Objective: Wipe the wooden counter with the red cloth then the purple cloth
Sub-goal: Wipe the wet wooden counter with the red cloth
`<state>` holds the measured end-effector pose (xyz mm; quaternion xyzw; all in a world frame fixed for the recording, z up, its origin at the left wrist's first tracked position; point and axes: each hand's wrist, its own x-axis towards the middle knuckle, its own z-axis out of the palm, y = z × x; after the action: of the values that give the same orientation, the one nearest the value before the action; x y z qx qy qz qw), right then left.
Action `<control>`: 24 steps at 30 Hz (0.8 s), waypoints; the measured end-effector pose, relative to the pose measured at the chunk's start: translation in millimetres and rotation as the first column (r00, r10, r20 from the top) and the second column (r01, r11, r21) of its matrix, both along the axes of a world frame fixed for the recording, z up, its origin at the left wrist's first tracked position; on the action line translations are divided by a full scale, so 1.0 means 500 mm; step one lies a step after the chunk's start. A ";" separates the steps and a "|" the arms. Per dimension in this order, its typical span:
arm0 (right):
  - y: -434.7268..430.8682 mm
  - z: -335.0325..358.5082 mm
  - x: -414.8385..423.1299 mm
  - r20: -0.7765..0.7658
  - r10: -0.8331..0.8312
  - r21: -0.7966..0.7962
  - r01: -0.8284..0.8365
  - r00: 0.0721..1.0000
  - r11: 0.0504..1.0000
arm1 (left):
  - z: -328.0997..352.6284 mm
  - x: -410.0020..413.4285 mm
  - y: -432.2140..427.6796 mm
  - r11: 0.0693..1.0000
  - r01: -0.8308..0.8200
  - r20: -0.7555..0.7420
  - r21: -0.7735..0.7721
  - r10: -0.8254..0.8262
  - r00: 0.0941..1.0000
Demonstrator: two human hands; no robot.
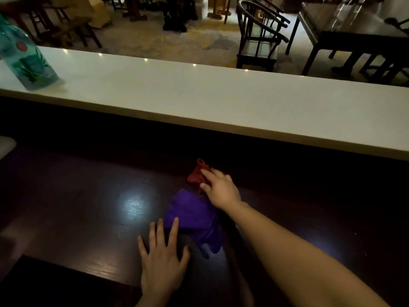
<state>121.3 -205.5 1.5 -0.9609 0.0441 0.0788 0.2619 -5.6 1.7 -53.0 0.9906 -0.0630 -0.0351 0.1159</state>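
Right hand (221, 188) grip spread, fingers resting on red cloth (195, 175) at 12 o'clock of purple cloth (192, 213); left hand (162, 260) flat, spread, bracing on worktop (77, 207).

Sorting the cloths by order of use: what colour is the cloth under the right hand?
Red; the right hand rests on it. Clearest in the head view.

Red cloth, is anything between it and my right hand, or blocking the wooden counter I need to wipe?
Nothing visible does. The right hand already rests on the red cloth. The purple cloth lies just in front of it, under the left hand's fingertips; the rest of the wooden counter looks bare.
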 end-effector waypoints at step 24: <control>-0.242 0.024 -0.190 0.073 -0.199 -0.028 0.201 0.977 0.979 | -0.002 -0.010 -0.006 0.999 0.013 0.054 0.047 -0.016 0.998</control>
<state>26.0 -326.5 13.5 -0.9582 0.1328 0.0175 0.2529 -10.6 -1.2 -54.1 0.9932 -0.0726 -0.0102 0.0907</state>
